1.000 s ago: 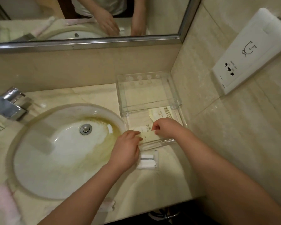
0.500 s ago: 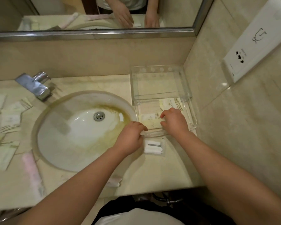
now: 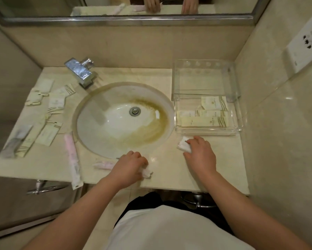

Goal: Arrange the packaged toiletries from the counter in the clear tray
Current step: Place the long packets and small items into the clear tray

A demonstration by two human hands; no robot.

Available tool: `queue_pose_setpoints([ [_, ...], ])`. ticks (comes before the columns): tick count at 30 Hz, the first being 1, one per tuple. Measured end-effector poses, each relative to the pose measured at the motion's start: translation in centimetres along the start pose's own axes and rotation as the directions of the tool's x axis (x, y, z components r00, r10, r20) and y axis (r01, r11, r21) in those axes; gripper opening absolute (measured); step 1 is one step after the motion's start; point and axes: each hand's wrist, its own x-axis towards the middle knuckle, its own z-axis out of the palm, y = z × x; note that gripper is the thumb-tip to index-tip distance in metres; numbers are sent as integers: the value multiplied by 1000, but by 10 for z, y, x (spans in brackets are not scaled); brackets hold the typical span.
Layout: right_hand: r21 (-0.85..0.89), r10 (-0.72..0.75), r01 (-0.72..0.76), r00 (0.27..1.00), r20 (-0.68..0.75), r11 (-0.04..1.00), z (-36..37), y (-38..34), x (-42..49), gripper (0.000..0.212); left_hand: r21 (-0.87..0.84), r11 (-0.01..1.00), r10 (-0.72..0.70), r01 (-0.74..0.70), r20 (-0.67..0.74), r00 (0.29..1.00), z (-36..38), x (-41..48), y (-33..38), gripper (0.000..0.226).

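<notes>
Drew both hands back from the clear tray [image 3: 214, 132] since half a second earlier, down onto the surface [image 3: 169, 169] near its front edge. Left the cream packet [image 3: 203, 121] flat in the tray's front compartment, long axis left to right, against two others. Closed the right hand [image 3: 200, 154] on a small white packet [image 3: 183, 146] just in front of the tray's front-left corner, fingers curled over it. Clenched the left hand [image 3: 131, 165] round a pink-and-white packet [image 3: 103, 165] at the front edge, before the sink [image 3: 115, 123], long axis left to right, an end showing each side of the fist. Judged the tray straight behind the right hand and close, so nearer for that hand. Saw more packets [image 3: 55, 105] scattered at the surface's left end, well apart from the tray.
</notes>
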Motion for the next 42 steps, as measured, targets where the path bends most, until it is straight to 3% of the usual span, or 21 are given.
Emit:
queue_pose_setpoints([
  [5, 50, 47, -49, 997, 59, 998, -4, -1, 1, 52, 59, 998, -24, 24, -5, 1000, 2, 2, 6, 19],
  [7, 11, 56, -57, 996, 74, 998, -6, 0, 0, 46, 14, 1000, -27, 27, 3, 1000, 3, 4, 6, 13],
  [14, -147, -32, 27, 999, -32, 989, -1, 3, -3, 15, -366, 924, -133, 109, -38, 990, -23, 21, 19, 14],
  [19, -16, -12, 11, 998, -61, 1000, -11, 7, -4, 11, -607, 793, -174, 57, -136, 975, -62, 46, 42, 24],
  [23, 206, 106, -85, 990, -93, 975, -33, 12, -9, 8, -805, 589, -292, 71, -129, 948, -84, 70, 52, 31],
  [27, 385, 218, -102, 937, -272, 917, -66, 30, -4, 4, -969, 226, -380, 103, 9, 925, -95, 94, 54, 26],
  [30, 309, 240, -104, 863, -445, 945, -88, 48, 29, 6, -987, 1, -407, 162, 148, 901, -101, 113, 58, 22],
  [33, 233, 255, -159, 843, -473, 959, -100, 61, 76, 5, -978, -110, -434, 180, 210, 876, -105, 133, 64, 15],
  [39, 68, 143, -127, 921, -362, 990, -96, 71, 137, 4, -920, -373, -464, 121, 298, 834, -113, 160, 75, 3],
  [42, 26, 138, -137, 940, -311, 990, -94, 78, 144, 5, -879, -465, -455, 103, 337, 824, -114, 168, 77, 10],
])
